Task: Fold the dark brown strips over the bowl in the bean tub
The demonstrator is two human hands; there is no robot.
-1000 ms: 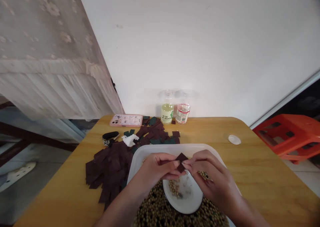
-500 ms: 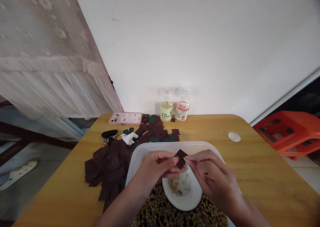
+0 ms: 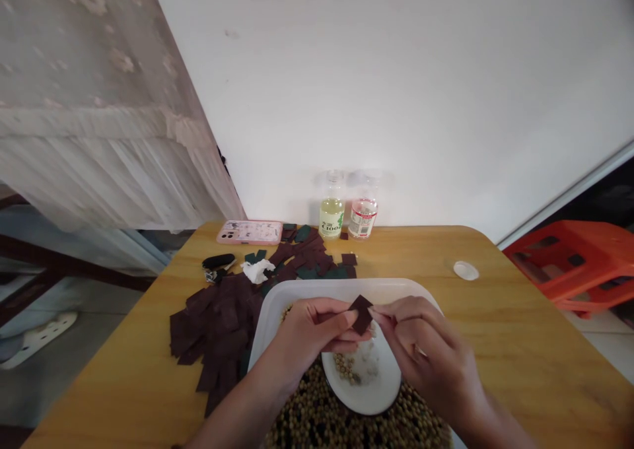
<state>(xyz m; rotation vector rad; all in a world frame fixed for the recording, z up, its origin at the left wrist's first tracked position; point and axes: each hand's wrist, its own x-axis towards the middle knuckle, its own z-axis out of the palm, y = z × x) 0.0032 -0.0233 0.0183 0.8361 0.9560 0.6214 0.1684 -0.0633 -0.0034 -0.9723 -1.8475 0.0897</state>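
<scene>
Loose heap of dark brown square cut pieces [image 3: 218,323] on the yellow wooden desk [image 3: 520,330], many still lying unused; left grip [image 3: 302,337] clenched on one dark brown square [image 3: 361,313], held over a round white bowl [image 3: 361,403] inside a white plastic tray [image 3: 317,289]; right grip [image 3: 426,353] reaching in from below, fingers at that square's edge, firmness of hold impossible to tell.
</scene>
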